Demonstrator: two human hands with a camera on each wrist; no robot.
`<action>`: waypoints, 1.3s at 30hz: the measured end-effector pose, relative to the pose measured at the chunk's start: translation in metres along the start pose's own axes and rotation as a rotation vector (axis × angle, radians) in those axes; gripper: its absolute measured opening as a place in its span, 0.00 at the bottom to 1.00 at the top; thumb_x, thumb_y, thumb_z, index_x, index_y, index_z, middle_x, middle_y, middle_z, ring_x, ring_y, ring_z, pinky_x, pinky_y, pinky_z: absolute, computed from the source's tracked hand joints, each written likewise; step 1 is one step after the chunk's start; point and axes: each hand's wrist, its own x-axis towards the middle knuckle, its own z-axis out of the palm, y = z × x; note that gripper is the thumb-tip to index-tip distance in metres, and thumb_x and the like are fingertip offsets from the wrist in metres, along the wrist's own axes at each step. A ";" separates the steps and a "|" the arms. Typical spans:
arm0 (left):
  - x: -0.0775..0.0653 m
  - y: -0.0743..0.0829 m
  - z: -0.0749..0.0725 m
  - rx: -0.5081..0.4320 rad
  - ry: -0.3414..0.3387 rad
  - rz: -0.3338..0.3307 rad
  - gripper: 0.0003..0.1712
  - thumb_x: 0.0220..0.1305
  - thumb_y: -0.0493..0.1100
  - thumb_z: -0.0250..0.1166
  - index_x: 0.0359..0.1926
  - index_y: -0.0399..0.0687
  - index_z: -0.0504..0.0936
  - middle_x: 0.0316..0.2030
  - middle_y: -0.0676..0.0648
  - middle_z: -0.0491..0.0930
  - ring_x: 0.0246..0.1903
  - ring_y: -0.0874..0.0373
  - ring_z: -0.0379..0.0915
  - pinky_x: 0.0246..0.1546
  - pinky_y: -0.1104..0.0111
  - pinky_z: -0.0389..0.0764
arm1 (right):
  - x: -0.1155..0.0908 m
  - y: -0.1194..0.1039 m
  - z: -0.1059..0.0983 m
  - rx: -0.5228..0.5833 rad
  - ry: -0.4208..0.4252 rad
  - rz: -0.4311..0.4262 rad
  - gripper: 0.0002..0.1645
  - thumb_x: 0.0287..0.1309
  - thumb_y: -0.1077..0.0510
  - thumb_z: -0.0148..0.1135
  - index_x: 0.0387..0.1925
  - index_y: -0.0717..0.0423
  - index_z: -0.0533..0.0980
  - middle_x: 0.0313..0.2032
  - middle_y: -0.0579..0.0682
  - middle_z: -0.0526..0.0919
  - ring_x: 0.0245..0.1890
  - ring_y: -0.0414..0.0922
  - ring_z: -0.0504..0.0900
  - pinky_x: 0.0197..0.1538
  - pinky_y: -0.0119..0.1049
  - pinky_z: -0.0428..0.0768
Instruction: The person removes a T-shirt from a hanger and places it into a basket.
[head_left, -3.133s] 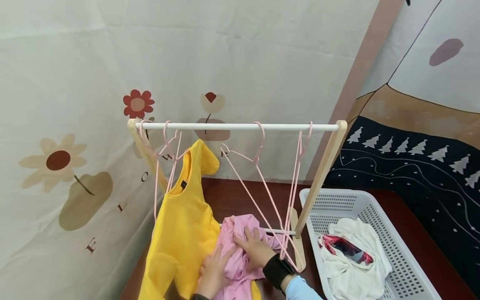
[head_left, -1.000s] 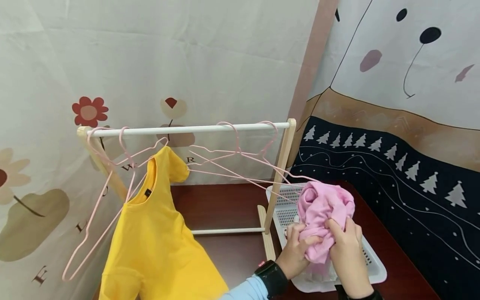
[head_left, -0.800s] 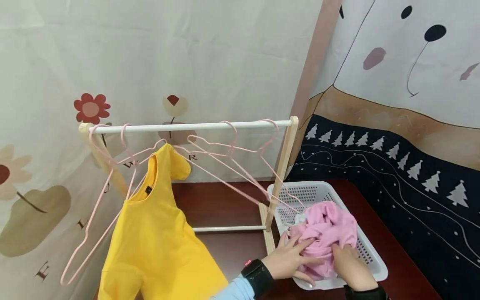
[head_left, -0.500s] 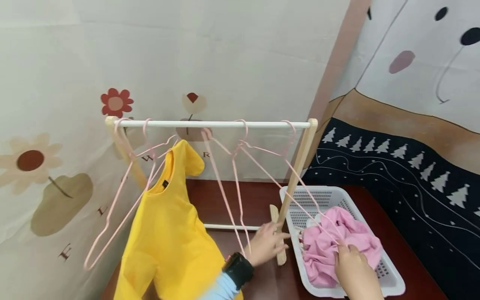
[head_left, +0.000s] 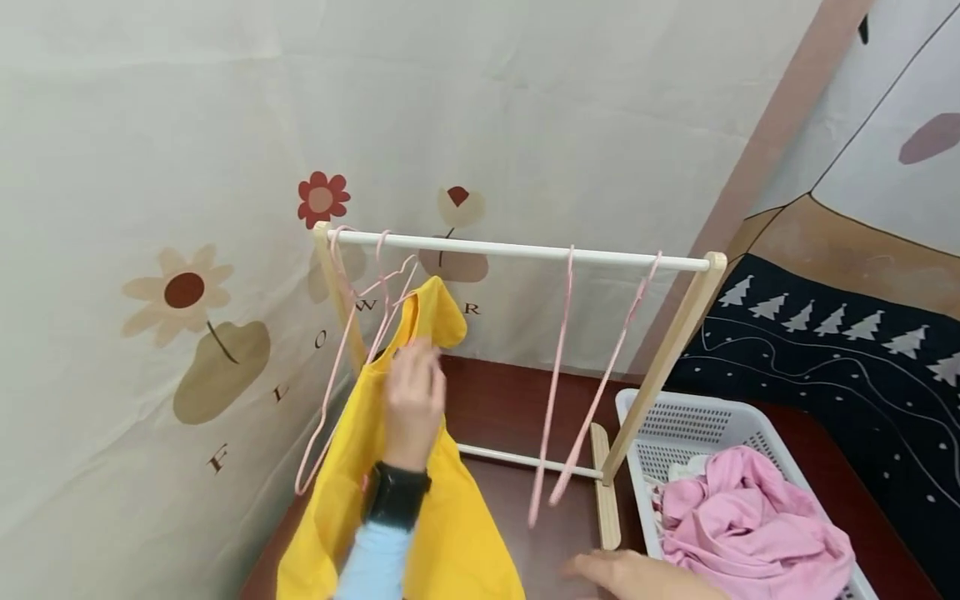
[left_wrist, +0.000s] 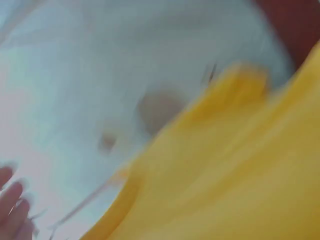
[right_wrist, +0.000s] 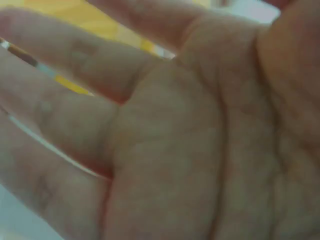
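Observation:
A yellow shirt (head_left: 360, 467) hangs on a pink hanger at the left of the small rack. In front of its neckline is my left hand (head_left: 412, 400), blurred, with fingers upward; I cannot tell whether it touches the cloth. The left wrist view shows loose fingertips (left_wrist: 12, 210) apart from the yellow cloth, holding nothing. My right hand (head_left: 637, 575) is at the bottom edge between rack and basket, partly cut off. Its palm (right_wrist: 170, 140) faces its wrist camera with fingers extended and nothing held. A pink garment (head_left: 750, 525) lies bunched in the basket.
A white rod (head_left: 510, 248) on wooden posts (head_left: 663, 367) carries several pink hangers, two of them bare (head_left: 555, 383) toward the right. The white plastic basket (head_left: 675, 408) stands right of the rack on a dark table (head_left: 480, 392). A printed cloth wall (head_left: 525, 108) is behind.
The pink garment was carried from the rack into the basket and let go. My left hand has moved left to the yellow shirt; the right has withdrawn from the basket. The bare hangers swung.

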 end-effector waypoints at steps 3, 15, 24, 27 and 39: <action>0.043 -0.003 -0.012 0.090 0.074 -0.161 0.13 0.59 0.36 0.61 0.45 0.35 0.77 0.43 0.38 0.78 0.44 0.42 0.71 0.49 0.55 0.73 | 0.009 -0.025 -0.036 0.012 -0.028 0.012 0.20 0.64 0.41 0.49 0.51 0.43 0.74 0.44 0.36 0.80 0.41 0.30 0.76 0.41 0.29 0.79; 0.078 -0.011 -0.031 0.054 -0.237 -0.493 0.16 0.68 0.45 0.53 0.36 0.36 0.78 0.25 0.41 0.82 0.21 0.46 0.76 0.21 0.59 0.73 | 0.080 -0.034 -0.096 -0.032 0.442 -0.194 0.09 0.64 0.56 0.53 0.42 0.47 0.78 0.33 0.37 0.83 0.34 0.29 0.80 0.40 0.24 0.78; 0.072 0.026 -0.080 -0.094 -0.101 -0.397 0.12 0.64 0.43 0.58 0.32 0.37 0.78 0.22 0.44 0.81 0.15 0.54 0.68 0.16 0.70 0.67 | 0.112 -0.029 -0.110 -0.060 0.575 -0.128 0.12 0.62 0.61 0.55 0.46 0.54 0.78 0.40 0.47 0.85 0.40 0.37 0.83 0.42 0.29 0.80; 0.056 0.034 -0.092 -0.114 -0.063 -0.389 0.10 0.63 0.41 0.60 0.31 0.38 0.79 0.21 0.46 0.81 0.11 0.61 0.59 0.13 0.75 0.60 | 0.136 -0.029 -0.118 -0.191 0.600 -0.106 0.16 0.63 0.62 0.53 0.53 0.58 0.75 0.46 0.51 0.83 0.46 0.42 0.82 0.48 0.33 0.79; 0.034 0.047 -0.108 -0.224 -0.078 -0.428 0.09 0.61 0.44 0.60 0.30 0.42 0.80 0.20 0.48 0.81 0.10 0.68 0.46 0.10 0.76 0.53 | 0.192 -0.011 -0.155 -0.574 0.454 -0.213 0.18 0.62 0.50 0.54 0.53 0.45 0.75 0.52 0.44 0.80 0.61 0.44 0.72 0.71 0.58 0.42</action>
